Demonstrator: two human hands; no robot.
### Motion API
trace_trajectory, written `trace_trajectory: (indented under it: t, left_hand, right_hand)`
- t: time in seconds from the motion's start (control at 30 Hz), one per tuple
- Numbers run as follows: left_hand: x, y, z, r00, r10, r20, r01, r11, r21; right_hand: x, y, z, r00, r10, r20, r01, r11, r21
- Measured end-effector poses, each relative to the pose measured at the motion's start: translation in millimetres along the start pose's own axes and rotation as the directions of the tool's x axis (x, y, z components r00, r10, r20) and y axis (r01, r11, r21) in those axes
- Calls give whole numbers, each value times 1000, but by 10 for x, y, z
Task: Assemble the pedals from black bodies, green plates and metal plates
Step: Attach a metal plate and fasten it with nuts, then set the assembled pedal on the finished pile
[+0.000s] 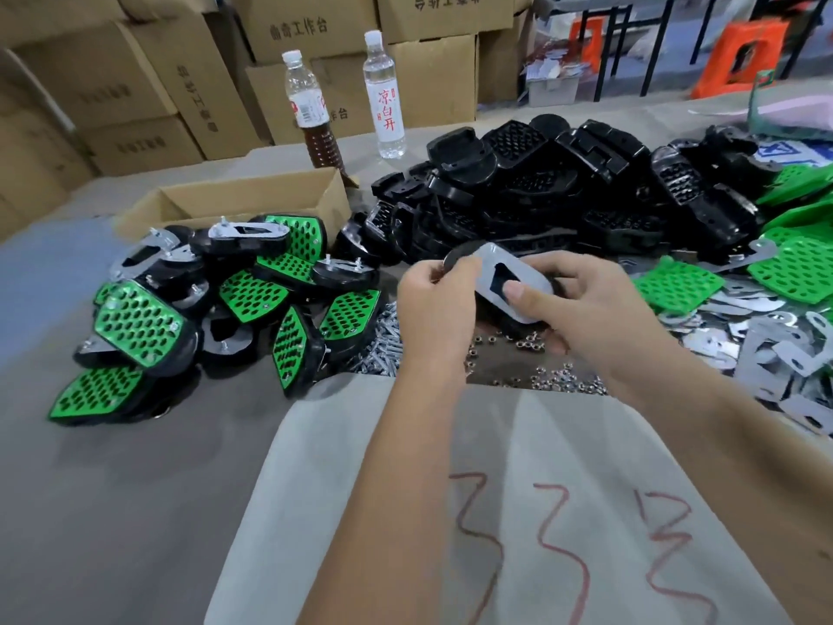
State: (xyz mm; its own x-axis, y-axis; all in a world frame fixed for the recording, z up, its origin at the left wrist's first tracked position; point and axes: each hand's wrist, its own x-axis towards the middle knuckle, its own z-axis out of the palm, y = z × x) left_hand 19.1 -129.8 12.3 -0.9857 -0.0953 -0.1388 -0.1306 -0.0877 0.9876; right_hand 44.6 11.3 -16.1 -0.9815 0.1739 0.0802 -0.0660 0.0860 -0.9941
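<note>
I see both hands mid-table, over nuts (547, 381). Right hand (581, 304) grips pedal (514, 281), thumb on metal plate. Left hand (435, 304) pinches pedal's left edge.

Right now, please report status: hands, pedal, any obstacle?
Left hand and right hand both grip one pedal, metal plate on top. Loose nuts underneath. Nothing blocking.

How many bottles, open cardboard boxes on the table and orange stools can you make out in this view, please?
Bottles: 2, one with brown liquid and one clear water bottle
Open cardboard box on the table: 1
Orange stools: 2, one left of the other
Total: 5
</note>
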Motion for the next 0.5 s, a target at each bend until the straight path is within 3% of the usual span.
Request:
trace_trajectory:
  t: [0.17, 0.27, 0.3, 0.37, 0.43, 0.5]
  left_hand:
    - [258, 109, -578, 986, -15, -168, 2, 997, -77]
    - [423, 238, -858, 942, 46, -331, -94, 987, -132]
    - [473, 278, -935, 913, 90, -398, -133, 988, -83]
    - [565, 320, -1069, 836, 183, -517, -84, 974, 209]
    - [595, 314, -1145, 742, 312, -593, 106, 819, 563]
    - [539, 294, -1132, 672, 435, -599, 136, 723, 678]
  right_hand:
    - [281, -97, 714, 999, 37, 28, -38, 998, 42]
    - [519, -212, 1147, 997, 80, 13, -81, 985, 152]
    - [590, -273, 1276, 995, 96, 17, -97, 975, 200]
    - [695, -364, 1489, 994, 90, 66, -104, 955, 276]
    - [748, -407, 1608, 989, 57, 136, -93, 955, 280]
    - [736, -414, 1607, 979, -9, 204, -42, 969, 244]
